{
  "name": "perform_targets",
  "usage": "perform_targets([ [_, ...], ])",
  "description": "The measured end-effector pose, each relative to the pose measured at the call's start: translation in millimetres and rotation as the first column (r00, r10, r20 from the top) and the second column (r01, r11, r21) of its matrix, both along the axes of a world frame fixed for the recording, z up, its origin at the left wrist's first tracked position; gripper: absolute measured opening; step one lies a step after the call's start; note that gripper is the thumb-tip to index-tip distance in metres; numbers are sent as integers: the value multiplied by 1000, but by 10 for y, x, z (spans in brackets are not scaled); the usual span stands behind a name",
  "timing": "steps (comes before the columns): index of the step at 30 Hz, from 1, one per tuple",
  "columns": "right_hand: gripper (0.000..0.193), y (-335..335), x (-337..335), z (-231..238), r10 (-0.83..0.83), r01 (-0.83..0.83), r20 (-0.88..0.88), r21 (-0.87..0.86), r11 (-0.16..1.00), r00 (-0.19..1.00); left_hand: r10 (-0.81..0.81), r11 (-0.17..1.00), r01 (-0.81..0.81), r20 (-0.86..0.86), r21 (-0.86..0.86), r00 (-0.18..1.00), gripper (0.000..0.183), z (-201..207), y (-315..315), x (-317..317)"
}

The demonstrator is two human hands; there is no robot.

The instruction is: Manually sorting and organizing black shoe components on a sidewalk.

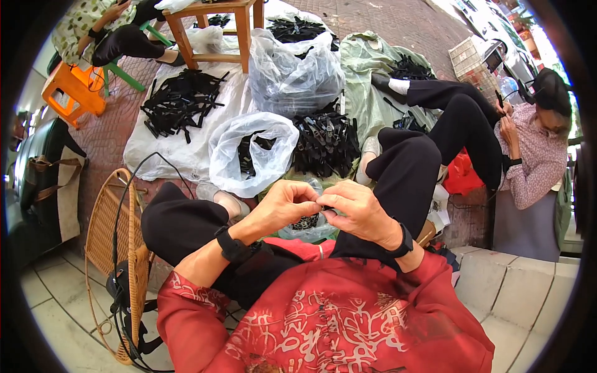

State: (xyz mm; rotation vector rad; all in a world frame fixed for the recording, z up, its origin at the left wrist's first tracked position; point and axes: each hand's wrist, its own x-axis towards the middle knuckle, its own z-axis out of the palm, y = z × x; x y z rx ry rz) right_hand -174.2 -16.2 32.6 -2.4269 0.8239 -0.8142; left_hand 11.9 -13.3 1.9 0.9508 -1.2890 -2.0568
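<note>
My left hand and my right hand meet above my lap, fingertips pinched together. A small dark piece shows under the right fingers; it is too small and too covered to name. Just below the hands, a clear plastic bag holds small pieces, partly hidden by my fingers. Beyond them lies a heap of black straps with buckles. To its left stands an opened white plastic bag with more black straps inside.
Another pile of black straps lies on a white sheet. Behind are a large clear bag and a wooden stool. A wicker chair stands at left, an orange stool farther off. A co-worker sits at right, another person far left.
</note>
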Motion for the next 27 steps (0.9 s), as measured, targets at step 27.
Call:
perform_targets([
  [27, 24, -80, -120, 102, -75, 42, 100, 298, 954, 992, 131, 951, -2, -398, 309, 908, 13, -129, 83, 32],
])
